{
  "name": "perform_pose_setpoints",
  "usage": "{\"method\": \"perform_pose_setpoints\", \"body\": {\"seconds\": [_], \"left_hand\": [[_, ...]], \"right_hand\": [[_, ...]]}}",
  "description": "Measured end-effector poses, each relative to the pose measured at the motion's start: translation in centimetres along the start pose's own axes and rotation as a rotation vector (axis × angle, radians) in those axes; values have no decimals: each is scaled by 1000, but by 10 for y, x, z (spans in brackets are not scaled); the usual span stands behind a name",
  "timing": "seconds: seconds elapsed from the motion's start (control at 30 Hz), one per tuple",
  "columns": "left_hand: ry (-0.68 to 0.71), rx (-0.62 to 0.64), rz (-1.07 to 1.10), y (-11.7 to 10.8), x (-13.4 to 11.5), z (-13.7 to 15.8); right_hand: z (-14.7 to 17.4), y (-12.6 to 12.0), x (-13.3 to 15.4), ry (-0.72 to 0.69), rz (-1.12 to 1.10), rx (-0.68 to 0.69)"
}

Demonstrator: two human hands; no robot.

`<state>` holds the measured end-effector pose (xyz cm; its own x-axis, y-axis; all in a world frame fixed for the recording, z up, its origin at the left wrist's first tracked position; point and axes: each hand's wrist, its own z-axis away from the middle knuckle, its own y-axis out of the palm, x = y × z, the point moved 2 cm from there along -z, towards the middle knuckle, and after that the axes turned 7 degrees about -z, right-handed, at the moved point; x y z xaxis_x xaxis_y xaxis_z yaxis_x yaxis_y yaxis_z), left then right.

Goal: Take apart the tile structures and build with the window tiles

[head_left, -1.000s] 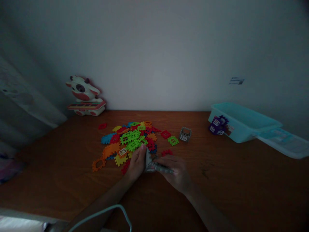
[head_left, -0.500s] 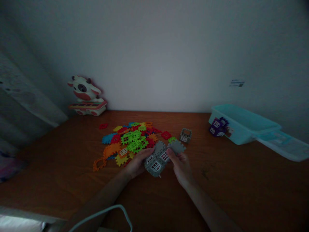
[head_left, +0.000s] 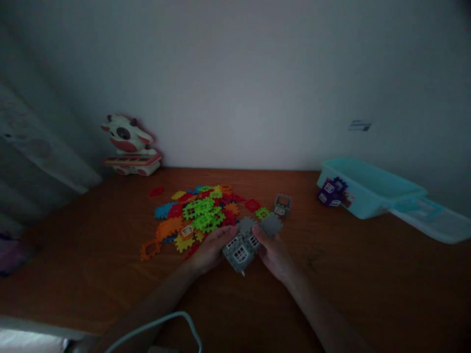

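Observation:
Above the near part of the table, both hands hold a structure of joined grey building pieces (head_left: pixel 239 256) with white windows. My left hand (head_left: pixel 213 249) grips its left side, thumb on the upper edge. My right hand (head_left: pixel 274 252) is closed on the right side, its thumb pressed by a white window. A flat grey panel (head_left: pixel 271 224) sticks out at the upper right, beyond the right thumb. The fingers under the structure are hidden. Just behind the hands lies a pile of colourful interlocking pieces (head_left: pixel 206 211), mostly green, orange, red, yellow and blue.
A small grey assembled block (head_left: pixel 282 206) stands behind my right hand. Farther right, a purple block (head_left: pixel 331 192) sits against a light-blue bin (head_left: pixel 371 196) with its lid (head_left: pixel 434 220). A cow-shaped toy keyboard (head_left: pixel 132 147) stands back left. A pale cable (head_left: pixel 158 321) arcs at the front.
The grey structure has tilted and shifted slightly right and down in my hands. My left thumb has moved a little along its upper edge.

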<state>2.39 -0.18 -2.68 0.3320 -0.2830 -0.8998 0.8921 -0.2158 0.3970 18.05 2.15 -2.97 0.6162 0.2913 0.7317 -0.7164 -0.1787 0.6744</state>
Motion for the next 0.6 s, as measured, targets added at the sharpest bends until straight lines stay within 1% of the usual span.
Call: {"method": "perform_pose_setpoints", "body": {"seconds": [0.07,0.17,0.27,0.33,0.43,0.53,0.6], "left_hand": [[35,-3,5,0,0,-1],[92,39,5,1,1,-2],[148,65,-30,2,2,-2],[168,71,-44,3,2,-1],[169,78,-37,4,3,1],[162,56,-36,3,0,1],[160,33,-45,3,-2,0]], "right_hand": [[-2,-1,2,-35,-43,-41],[-5,-4,5,-72,-145,-110],[-7,-7,9,-47,-205,-152],[-6,-10,9,17,-216,-146],[-5,-11,7,88,-203,-90],[-5,-11,5,67,-144,-44],[-6,-10,5,19,-101,-64]]}}
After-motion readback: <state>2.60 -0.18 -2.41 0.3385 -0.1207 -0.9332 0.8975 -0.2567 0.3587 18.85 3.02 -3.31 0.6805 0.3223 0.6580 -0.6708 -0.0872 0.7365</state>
